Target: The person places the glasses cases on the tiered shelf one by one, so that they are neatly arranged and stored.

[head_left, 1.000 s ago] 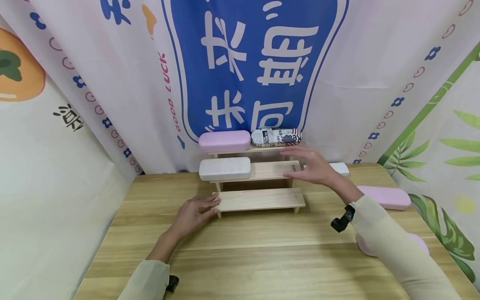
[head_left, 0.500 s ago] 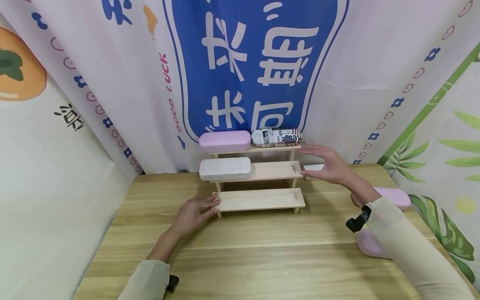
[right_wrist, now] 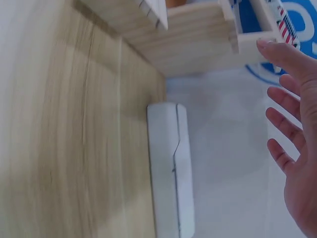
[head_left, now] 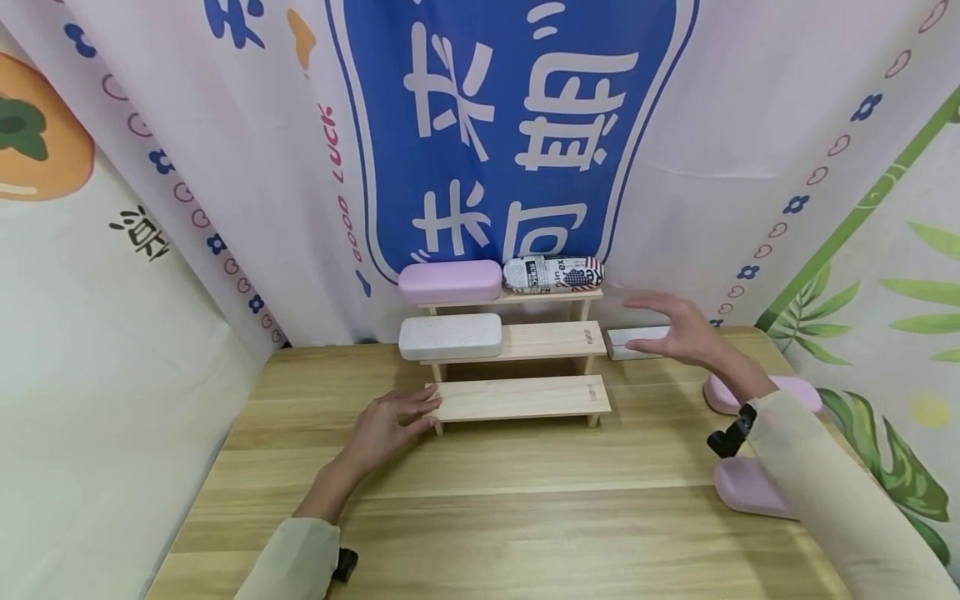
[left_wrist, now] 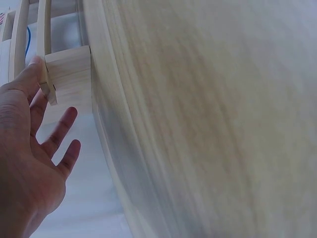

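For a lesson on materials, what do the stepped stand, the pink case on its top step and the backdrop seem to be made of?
Stand: pale wood, apparently unvarnished, with visible grain and a dull surface. Pink case: perhaps plastic or imitation leather, smooth and fairly matte; can't tell which. Backdrop: probably fabric, printed, hanging in soft folds.

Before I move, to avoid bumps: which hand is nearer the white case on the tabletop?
The right hand: it hovers above the white case, not touching; the left hand, off to its left, pinches the bottom shelf.
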Tool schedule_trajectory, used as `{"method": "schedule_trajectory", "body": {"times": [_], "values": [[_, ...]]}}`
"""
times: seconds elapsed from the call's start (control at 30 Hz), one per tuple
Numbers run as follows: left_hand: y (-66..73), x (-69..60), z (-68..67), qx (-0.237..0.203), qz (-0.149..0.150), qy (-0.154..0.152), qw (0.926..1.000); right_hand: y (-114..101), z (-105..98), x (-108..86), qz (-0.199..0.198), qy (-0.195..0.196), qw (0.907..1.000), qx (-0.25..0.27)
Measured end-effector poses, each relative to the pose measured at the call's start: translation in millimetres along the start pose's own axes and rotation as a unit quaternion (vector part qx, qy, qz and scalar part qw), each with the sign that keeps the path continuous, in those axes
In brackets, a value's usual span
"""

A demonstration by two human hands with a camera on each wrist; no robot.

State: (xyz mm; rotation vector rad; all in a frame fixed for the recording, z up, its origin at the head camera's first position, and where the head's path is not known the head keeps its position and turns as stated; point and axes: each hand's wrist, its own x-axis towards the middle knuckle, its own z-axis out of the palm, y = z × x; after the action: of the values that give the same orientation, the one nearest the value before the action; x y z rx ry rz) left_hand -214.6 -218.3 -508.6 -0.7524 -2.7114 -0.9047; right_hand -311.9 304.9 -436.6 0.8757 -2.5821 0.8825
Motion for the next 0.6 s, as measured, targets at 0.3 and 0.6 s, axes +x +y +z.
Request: {"method": "schedule_trajectory", "body": {"times": [0.3, 0.6], "values": [[-0.8, 0.5, 0.5, -0.002, 0.014, 0.01, 0.9999, 23.3, 1.6, -9.2, 0.057, -0.049, 0.997, -0.014], [-0.1, -0.6, -0.6, -0.004, 0.0, 0.001, 1.0, 44.1, 6.1, -17.9, 0.093, -0.064, 0.9936, -0.009]]}}
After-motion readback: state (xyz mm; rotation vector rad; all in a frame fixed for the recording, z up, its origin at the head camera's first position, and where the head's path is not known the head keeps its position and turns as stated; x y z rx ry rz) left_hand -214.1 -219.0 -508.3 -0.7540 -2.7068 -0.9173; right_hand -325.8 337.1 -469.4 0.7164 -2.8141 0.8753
